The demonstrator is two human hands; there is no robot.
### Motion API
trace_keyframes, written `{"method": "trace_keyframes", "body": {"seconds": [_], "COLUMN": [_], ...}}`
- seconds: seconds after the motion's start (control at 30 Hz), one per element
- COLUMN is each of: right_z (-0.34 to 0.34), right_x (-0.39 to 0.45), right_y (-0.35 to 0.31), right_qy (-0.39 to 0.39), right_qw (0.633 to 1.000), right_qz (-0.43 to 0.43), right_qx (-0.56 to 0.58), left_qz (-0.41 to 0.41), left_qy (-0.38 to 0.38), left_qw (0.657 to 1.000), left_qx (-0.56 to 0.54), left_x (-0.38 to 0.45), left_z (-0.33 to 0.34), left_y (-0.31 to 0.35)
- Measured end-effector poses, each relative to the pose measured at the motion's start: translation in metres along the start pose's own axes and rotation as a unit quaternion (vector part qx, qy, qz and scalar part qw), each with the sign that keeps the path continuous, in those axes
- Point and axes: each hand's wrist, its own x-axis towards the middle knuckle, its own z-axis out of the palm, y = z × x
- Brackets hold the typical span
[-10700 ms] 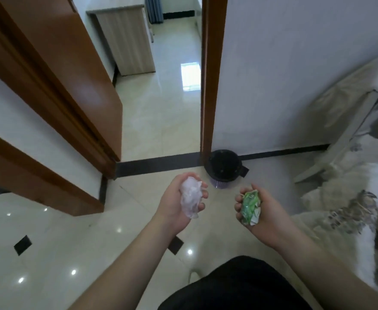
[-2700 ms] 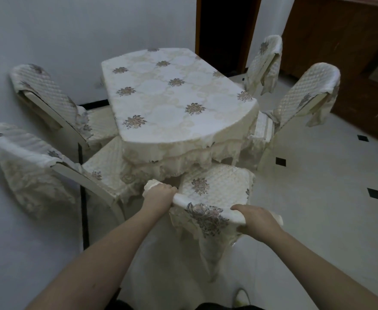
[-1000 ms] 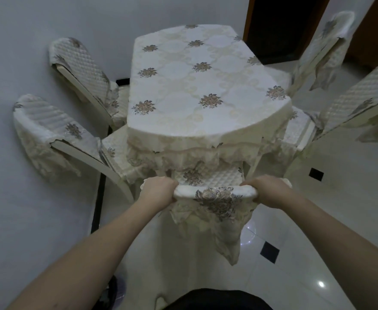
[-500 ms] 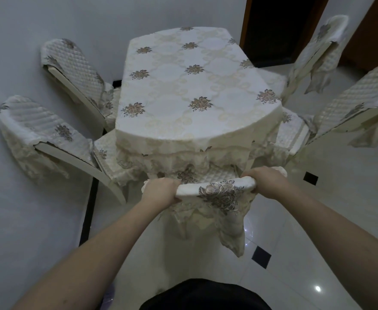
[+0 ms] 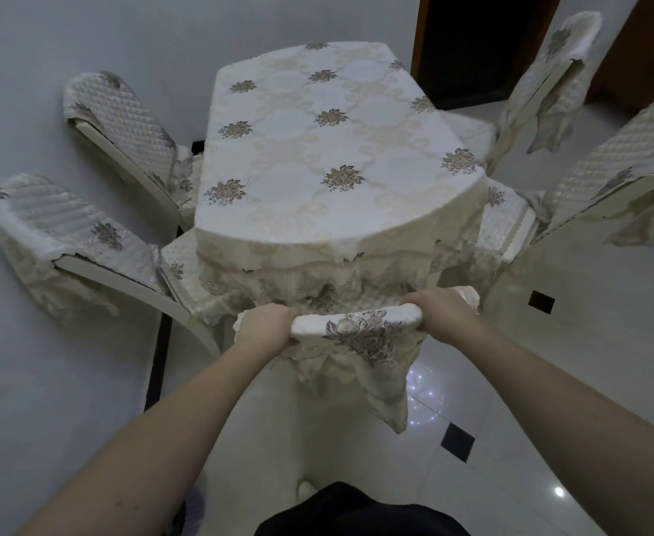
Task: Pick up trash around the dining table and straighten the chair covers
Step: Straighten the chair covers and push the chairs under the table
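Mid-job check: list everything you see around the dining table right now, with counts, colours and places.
dining table: 1, under a cream floral cloth, centre.
near chair: 1, cream floral cover, pushed in at the table's near end.
side chairs: 4, cream quilted covers; two left, two right.
floor: glossy white tiles, black insets.
doorway: 1, dark, behind the table.
left hand: grips the near chair's top.
right hand: grips the same top.
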Motion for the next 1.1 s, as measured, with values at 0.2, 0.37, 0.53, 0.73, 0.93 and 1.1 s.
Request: {"method": "trace_keyframes", "body": {"seconds": [0.2, 0.37, 0.53, 0.73, 0.93, 1.1], "right_z": [-0.007, -0.013, -0.014, -0.011, -0.009, -0.013], "right_x": [0.014, 0.033, 0.046, 0.052, 0.052, 0.046], "right_y": [0.012, 0.014, 0.014, 0.015, 0.015, 0.011], "right_qy": [0.015, -0.01, -0.008, 0.0, 0.004, -0.003], "right_qw": [1.0, 0.999, 0.999, 0.999, 0.998, 0.998], "right_qz": [0.005, 0.009, 0.019, 0.023, 0.027, 0.028], "right_qx": [-0.013, -0.032, -0.048, -0.043, -0.054, -0.063], "left_qz": [0.007, 0.014, 0.015, 0.009, 0.006, 0.004], "left_qy": [0.004, -0.002, -0.001, 0.011, 0.011, -0.003], "left_qw": [1.0, 1.0, 1.0, 1.0, 1.0, 1.0], "left_qx": [0.008, 0.004, -0.002, -0.001, 0.002, -0.003], "left_x": [0.019, 0.031, 0.044, 0.051, 0.05, 0.048], "left_z": [-0.001, -0.007, -0.009, -0.003, -0.002, -0.008], "left_y": [0.004, -0.001, -0.007, -0.012, -0.011, -0.007]}}
